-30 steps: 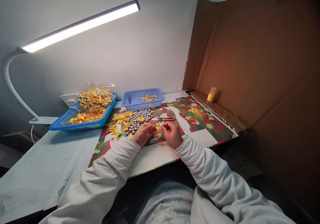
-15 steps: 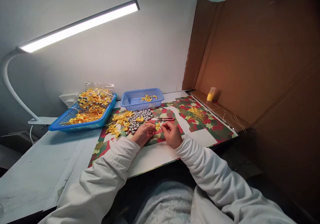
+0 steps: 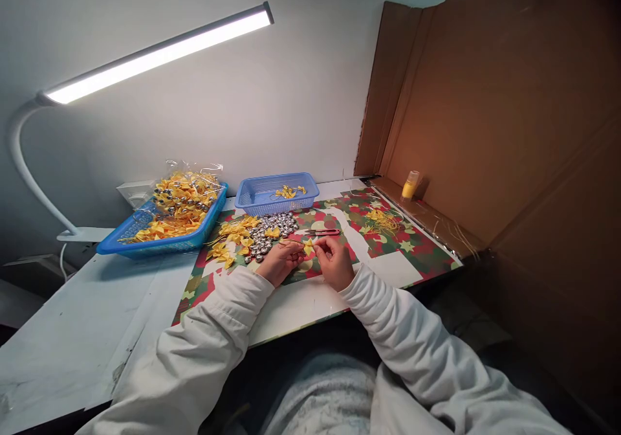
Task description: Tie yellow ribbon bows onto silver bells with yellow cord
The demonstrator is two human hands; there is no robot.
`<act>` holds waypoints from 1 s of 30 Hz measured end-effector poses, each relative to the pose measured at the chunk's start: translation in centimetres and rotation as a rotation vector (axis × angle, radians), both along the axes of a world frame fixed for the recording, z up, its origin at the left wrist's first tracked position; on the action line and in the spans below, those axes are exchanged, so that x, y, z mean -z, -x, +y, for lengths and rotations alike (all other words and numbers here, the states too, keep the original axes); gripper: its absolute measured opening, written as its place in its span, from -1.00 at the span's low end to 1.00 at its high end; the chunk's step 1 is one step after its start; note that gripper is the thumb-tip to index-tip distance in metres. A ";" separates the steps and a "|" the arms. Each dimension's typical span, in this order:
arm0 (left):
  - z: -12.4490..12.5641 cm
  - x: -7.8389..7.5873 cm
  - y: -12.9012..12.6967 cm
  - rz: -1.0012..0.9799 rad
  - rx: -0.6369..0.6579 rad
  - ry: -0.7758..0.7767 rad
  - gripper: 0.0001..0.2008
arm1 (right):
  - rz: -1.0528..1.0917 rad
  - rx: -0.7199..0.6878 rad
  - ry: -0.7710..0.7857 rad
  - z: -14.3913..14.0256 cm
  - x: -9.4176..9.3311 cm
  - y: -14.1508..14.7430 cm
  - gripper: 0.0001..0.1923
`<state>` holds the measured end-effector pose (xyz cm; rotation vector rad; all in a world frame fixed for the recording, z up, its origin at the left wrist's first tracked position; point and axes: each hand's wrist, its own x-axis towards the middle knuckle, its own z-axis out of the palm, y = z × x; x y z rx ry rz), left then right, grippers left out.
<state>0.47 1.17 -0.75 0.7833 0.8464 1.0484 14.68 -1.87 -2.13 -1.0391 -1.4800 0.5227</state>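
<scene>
Between my two hands, just above the patterned mat, is a small yellow ribbon bow [image 3: 308,247]. My left hand [image 3: 281,262] is closed, with its fingertips pinched at the bow's left side. From the other side, the thumb and finger of my right hand [image 3: 334,264] pinch the bow's right edge. Any thread in the fingers is too fine to make out. Beyond my left hand lie a pile of silver round beads or bells [image 3: 279,224] and a heap of loose yellow bows [image 3: 235,233]. Thread snips [image 3: 324,232] rest on the mat just past my hands.
A blue basket [image 3: 158,247] heaped with yellow bows bearing silver balls stands at left. Behind the beads is a smaller blue basket [image 3: 276,207] with several bows. Yellow cords [image 3: 382,221] lie at right, near a small bottle [image 3: 410,186]. Cardboard [image 3: 495,111] walls the right side.
The bow shows slightly more fully between my fingertips. Both hands stay nearly in place, and the whole view has shifted a little.
</scene>
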 end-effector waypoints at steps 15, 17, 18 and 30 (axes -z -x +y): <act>-0.3 -0.5 0.1 0.013 -0.018 0.011 -0.81 | -0.086 0.031 -0.077 0.0 0.0 -0.3 -0.87; -0.3 -0.4 0.0 0.019 -0.014 0.017 -0.81 | -0.098 0.031 -0.082 0.0 0.0 -0.3 -0.87; -0.4 -0.4 -0.1 0.021 -0.012 0.020 -0.81 | -0.101 0.031 -0.083 -0.1 0.0 -0.3 -0.87; -0.3 -0.4 0.0 -0.005 -0.023 -0.008 -0.79 | -0.049 0.041 -0.043 -0.1 -0.1 -0.2 -0.86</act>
